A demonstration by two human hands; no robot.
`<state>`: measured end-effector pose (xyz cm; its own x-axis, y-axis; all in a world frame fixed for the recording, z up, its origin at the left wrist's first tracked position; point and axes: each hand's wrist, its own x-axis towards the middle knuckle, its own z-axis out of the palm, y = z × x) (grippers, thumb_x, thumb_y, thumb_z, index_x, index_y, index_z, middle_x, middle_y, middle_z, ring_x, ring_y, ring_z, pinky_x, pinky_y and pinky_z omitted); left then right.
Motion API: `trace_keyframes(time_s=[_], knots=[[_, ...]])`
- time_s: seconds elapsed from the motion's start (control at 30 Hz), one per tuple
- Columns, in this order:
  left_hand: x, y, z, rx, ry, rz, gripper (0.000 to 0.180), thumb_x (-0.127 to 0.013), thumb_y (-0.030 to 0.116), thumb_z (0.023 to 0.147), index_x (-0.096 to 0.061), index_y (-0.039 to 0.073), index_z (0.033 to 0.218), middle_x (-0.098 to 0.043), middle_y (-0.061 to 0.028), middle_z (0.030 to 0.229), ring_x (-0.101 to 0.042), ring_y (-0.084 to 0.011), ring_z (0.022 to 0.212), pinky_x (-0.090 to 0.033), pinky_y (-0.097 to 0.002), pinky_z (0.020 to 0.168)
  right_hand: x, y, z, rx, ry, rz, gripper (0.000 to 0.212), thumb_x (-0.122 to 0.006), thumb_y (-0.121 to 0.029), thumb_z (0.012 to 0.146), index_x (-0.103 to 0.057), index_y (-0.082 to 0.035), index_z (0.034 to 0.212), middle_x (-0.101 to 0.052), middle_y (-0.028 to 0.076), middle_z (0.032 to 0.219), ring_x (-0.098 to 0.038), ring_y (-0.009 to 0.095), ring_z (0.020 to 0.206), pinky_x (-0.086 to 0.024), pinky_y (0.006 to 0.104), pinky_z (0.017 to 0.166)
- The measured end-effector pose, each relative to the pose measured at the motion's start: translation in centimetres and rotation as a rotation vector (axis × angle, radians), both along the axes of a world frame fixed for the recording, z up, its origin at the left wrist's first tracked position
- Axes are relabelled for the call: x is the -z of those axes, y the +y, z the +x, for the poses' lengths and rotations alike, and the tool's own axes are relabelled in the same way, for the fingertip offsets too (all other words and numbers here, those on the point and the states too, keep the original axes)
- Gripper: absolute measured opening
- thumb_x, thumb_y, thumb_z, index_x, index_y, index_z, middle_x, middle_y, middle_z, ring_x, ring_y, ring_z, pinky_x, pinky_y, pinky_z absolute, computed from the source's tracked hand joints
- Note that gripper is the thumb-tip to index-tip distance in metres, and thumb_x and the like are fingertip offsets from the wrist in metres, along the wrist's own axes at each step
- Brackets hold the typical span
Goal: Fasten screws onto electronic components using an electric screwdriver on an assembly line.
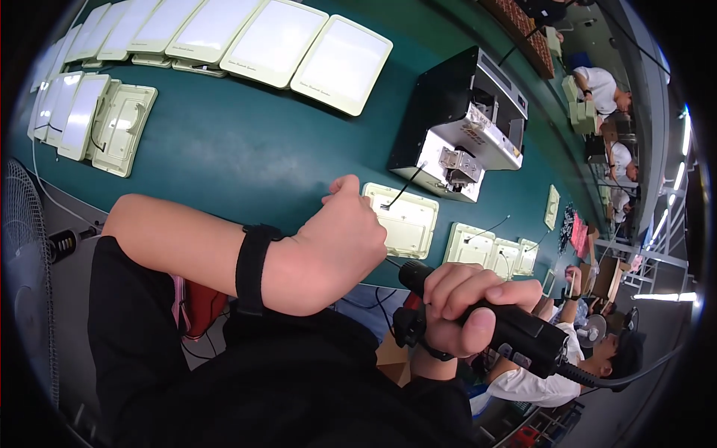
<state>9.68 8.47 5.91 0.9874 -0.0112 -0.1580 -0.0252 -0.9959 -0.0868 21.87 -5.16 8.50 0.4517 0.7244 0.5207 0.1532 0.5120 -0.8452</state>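
My right hand (474,299) is wrapped round a black electric screwdriver (526,336), its nose turned left and its cable trailing off to the right. My left hand (332,243) is closed with curled fingers over the bench edge; the fingers hide whatever may be in them. Just right of it lies a pale cream plastic housing (407,228), open side up, with a short black cable rising from it. The screwdriver's nose is close below that housing, apart from it as far as I can see.
Beyond the housing stands a black machine (437,104) with a metal mechanism. More cream housings (470,246) lie to the right on the green bench (239,160). White-faced panels (347,63) line the far left. A fan (26,261) stands left; co-workers sit at right.
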Motion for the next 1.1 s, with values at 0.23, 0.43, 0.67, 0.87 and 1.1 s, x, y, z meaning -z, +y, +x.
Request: trace_keyframes(time_s=[0.23, 0.43, 0.67, 0.87, 1.1], knots=[[0.1, 1.1, 0.3, -0.021, -0.018, -0.146, 0.009, -0.068, 0.015, 0.075, -0.067, 0.006, 0.073, -0.053, -0.0029, 0.067, -0.055, -0.0171, 0.056, -0.038, -0.0350, 0.071, 0.7, 0.5, -0.4, 0.014, -0.034, -0.107, 0.030, -0.064, -0.022, 0.098, -0.037, -0.010, 0.106, -0.049, 0.006, 0.060, -0.046, 0.016, 0.043, -0.043, 0.0331, 0.043], [0.2, 2.0, 0.1, 0.012, -0.022, -0.274, 0.023, -0.073, 0.018, 0.076, -0.067, 0.006, 0.095, -0.062, -0.0065, 0.080, -0.063, -0.0207, 0.069, -0.043, -0.0363, 0.077, 1.3, 0.1, -0.6, 0.002, -0.034, -0.099, 0.031, -0.065, -0.021, 0.098, -0.037, -0.010, 0.105, -0.051, 0.007, 0.061, -0.047, 0.017, 0.045, -0.044, 0.0335, 0.046], [3.5, -0.2, -3.0, -0.118, -0.386, -0.268, 0.054, -0.081, 0.035, 0.077, -0.064, 0.009, 0.121, -0.062, -0.0079, 0.109, -0.063, -0.0241, 0.090, -0.045, -0.0386, 0.085, 1.9, -0.9, -0.9, -0.068, -0.002, -0.033, 0.037, -0.073, -0.023, 0.095, -0.040, -0.009, 0.103, -0.052, 0.006, 0.061, -0.045, 0.016, 0.046, -0.043, 0.0342, 0.047], [6.3, -4.9, -9.9, -0.333, -0.466, -0.090, 0.061, -0.082, 0.030, 0.078, -0.061, 0.011, 0.133, -0.062, -0.0050, 0.112, -0.061, -0.0211, 0.090, -0.049, -0.0400, 0.088, -0.5, -4.4, 1.1, -0.241, 0.304, 0.278, 0.029, -0.066, -0.016, 0.096, -0.039, -0.008, 0.104, -0.048, 0.004, 0.061, -0.045, 0.016, 0.046, -0.043, 0.0310, 0.044], [4.2, -2.3, -16.7, -0.987, -1.108, -0.684, 0.020, -0.071, 0.015, 0.093, -0.071, 0.003, 0.109, -0.061, -0.0029, 0.076, -0.062, -0.0168, 0.060, -0.054, -0.0302, 0.055, 0.2, -4.7, 2.5, -0.099, 0.342, 0.326, 0.023, -0.059, -0.016, 0.096, -0.040, -0.009, 0.105, -0.041, 0.002, 0.058, -0.037, 0.012, 0.041, -0.037, 0.0251, 0.038]])
